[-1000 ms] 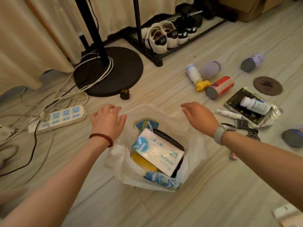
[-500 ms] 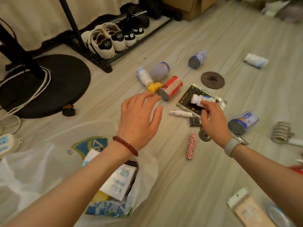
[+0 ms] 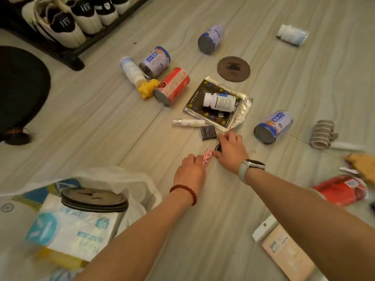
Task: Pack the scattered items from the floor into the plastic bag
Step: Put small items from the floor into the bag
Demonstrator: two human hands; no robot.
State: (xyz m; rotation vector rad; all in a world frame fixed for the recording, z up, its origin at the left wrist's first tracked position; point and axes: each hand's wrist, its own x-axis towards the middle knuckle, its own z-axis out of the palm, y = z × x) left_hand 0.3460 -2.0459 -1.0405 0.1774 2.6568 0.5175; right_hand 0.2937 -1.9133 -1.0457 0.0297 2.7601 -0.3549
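1. Two hands reach low in the middle of the frame. The left hand (image 3: pixel 189 172) curls its fingers around a pink spotted tube (image 3: pixel 207 158), likely to lift it.
2. The right hand (image 3: pixel 230 151) bends its fingers over a small black round thing (image 3: pixel 218 148); I cannot tell if it grips.
3. The plastic bag (image 3: pixel 140 179) sits open at lower left, close by, ready for dropping things in.
4. Cans and bottles lie scattered above, still unpacked.
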